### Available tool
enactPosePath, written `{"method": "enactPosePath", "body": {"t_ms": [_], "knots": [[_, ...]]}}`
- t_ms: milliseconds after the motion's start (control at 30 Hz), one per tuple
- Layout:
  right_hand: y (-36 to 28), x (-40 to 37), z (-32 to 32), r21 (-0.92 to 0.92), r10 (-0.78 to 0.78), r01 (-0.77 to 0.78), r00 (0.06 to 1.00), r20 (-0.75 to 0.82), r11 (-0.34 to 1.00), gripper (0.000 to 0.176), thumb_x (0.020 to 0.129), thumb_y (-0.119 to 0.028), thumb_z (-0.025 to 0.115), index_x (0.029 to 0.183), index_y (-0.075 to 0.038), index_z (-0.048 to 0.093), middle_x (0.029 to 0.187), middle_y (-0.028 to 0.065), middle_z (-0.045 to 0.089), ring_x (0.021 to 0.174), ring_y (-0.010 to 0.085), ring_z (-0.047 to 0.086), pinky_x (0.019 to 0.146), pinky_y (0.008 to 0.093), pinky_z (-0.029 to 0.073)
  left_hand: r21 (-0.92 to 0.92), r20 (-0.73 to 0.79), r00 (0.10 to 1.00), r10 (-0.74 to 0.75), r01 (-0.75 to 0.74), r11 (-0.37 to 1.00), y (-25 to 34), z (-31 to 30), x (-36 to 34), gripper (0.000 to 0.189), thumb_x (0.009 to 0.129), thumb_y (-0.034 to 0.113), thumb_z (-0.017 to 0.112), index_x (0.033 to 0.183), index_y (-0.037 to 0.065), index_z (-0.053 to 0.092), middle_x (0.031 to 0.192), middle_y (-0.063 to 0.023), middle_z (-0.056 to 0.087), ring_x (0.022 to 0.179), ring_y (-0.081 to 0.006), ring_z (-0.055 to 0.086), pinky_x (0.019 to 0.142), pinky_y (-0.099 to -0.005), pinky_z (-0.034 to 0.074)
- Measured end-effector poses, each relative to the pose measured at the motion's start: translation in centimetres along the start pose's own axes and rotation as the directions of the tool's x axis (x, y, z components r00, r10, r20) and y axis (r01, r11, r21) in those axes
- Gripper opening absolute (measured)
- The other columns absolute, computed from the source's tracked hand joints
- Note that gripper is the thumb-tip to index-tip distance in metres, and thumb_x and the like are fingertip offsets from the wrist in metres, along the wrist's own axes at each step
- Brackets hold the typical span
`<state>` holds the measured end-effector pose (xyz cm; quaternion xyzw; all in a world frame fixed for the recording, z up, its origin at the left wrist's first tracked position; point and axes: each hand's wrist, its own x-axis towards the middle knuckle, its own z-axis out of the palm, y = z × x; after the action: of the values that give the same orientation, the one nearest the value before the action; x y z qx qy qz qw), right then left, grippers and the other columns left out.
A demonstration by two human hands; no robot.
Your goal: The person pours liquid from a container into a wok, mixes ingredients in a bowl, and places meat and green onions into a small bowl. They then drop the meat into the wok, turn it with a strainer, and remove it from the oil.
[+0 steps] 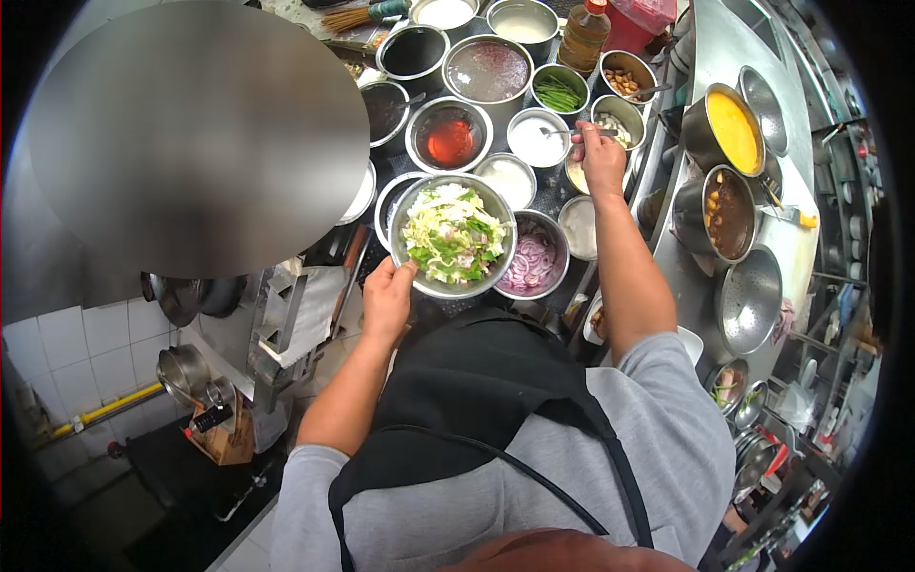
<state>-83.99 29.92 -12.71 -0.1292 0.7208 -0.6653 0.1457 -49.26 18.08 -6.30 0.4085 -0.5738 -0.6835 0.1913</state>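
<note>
My left hand (388, 297) grips the lower left rim of a steel bowl (506, 250) filled with chopped cabbage and greens (453, 234). The bowl is in front of my apron, overlapping the containers behind it. My right hand (600, 160) is closed around the handle of a spoon (562, 132), whose tip reaches over a bowl of white powder (536, 143). Right behind that hand stands a pot of pale chopped pieces (624, 129). Sliced red onions (534, 262) fill a bowl beside the cabbage.
Red liquid (450, 140), dark sauce (413, 51) and green beans or stalks (558, 93) sit in nearby containers. An oil bottle (583, 38) stands at the back. Pots of yellow liquid (734, 133) and brown sauce (729, 214) line the right counter. A blurred grey oval hides the upper left.
</note>
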Motion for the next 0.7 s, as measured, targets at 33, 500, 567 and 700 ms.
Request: {"method": "enactPosePath", "body": {"t_ms": [33,500,567,700], "knots": [[-0.3,-0.1,-0.2,-0.001,-0.001,0.001,1.0,0.0,1.0,0.032,0.089,-0.025,0.049,0.097,0.003,0.064,0.074,0.0087,0.063,0.052,0.0106,0.053,0.05,0.0253,0.043,0.023,-0.003,1.0,0.01,-0.01,1.0,0.0,0.0,0.1,0.019,0.088,0.011,0.05,0.095,-0.003,0.06,0.085,-0.0016,0.061,0.075,-0.0053,0.051,0.069,-0.021,0.041],[-11.7,-8.8,0.1,0.268,-0.084,-0.013,0.934,0.347,0.963,0.025,0.092,-0.019,0.049,0.102,0.002,0.06,0.075,0.0056,0.06,0.053,0.0071,0.049,0.048,0.0194,0.037,0.224,-0.033,0.999,0.033,-0.025,0.974,0.3,0.4,1.9,0.023,0.085,0.015,0.052,0.095,-0.004,0.062,0.082,-0.0046,0.064,0.074,-0.0074,0.054,0.069,-0.0234,0.043],[-10.2,-9.3,0.9,0.147,-0.428,0.408,0.89,0.157,0.901,0.022,0.093,-0.016,0.049,0.101,0.001,0.061,0.073,0.0034,0.058,0.055,0.0068,0.049,0.05,0.0199,0.038,0.129,-0.032,0.999,0.039,-0.034,0.991,-0.8,0.4,2.3,0.024,0.085,0.014,0.052,0.097,-0.004,0.062,0.083,-0.0049,0.064,0.075,-0.0072,0.054,0.069,-0.0232,0.043],[-6.7,-8.1,0.5,-0.013,-0.174,0.176,0.978,0.117,0.984,0.024,0.094,-0.019,0.047,0.097,-0.001,0.061,0.073,0.0034,0.059,0.057,0.0057,0.048,0.051,0.02,0.038,0.086,-0.077,0.997,-0.002,0.009,0.996,0.1,0.4,1.2,0.024,0.085,0.014,0.052,0.098,-0.004,0.061,0.085,-0.0041,0.064,0.076,-0.0074,0.054,0.071,-0.0227,0.043]]}}
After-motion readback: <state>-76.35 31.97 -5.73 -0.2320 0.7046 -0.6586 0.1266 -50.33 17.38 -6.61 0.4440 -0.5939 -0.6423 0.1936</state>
